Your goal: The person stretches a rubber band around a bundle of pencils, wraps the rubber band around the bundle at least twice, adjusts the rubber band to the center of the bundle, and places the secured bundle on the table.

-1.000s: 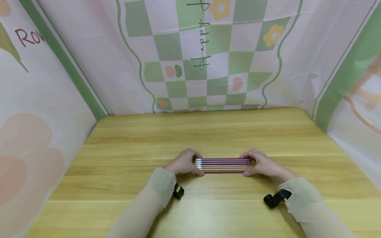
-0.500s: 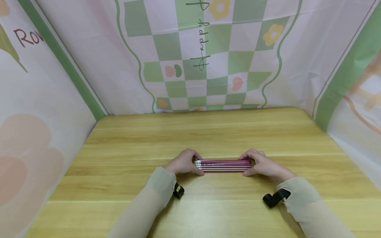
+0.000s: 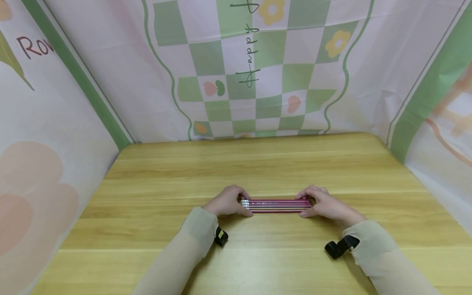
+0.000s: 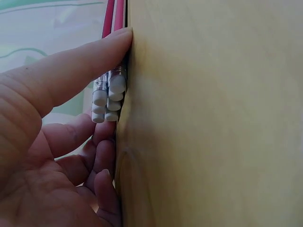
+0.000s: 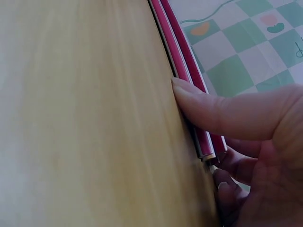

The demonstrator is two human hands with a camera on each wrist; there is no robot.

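A bundle of red-and-silver striped pencils [image 3: 276, 206] lies sideways on the wooden table between both hands. Their white erasers [image 4: 111, 101] point left and are stacked in two layers in the left wrist view. My left hand [image 3: 229, 201] grips the eraser end, thumb on the near side and fingers on the far side. At the other end, my right hand [image 3: 323, 204] pinches the bundle the same way. The right wrist view shows its thumb [image 5: 203, 101] against the red barrels [image 5: 177, 52], with the fingers partly hidden behind them.
The wooden table [image 3: 258, 254] reaches back to a printed cloth [image 3: 243, 61] with green checks, and similar cloth hangs at both sides. Black wrist cameras [image 3: 336, 249] sit on both sleeves, close over the tabletop.
The pencils have gone from a wider flat row to a narrower, stacked bundle, squeezed between thumbs and fingers. Both hands stay in nearly the same place.
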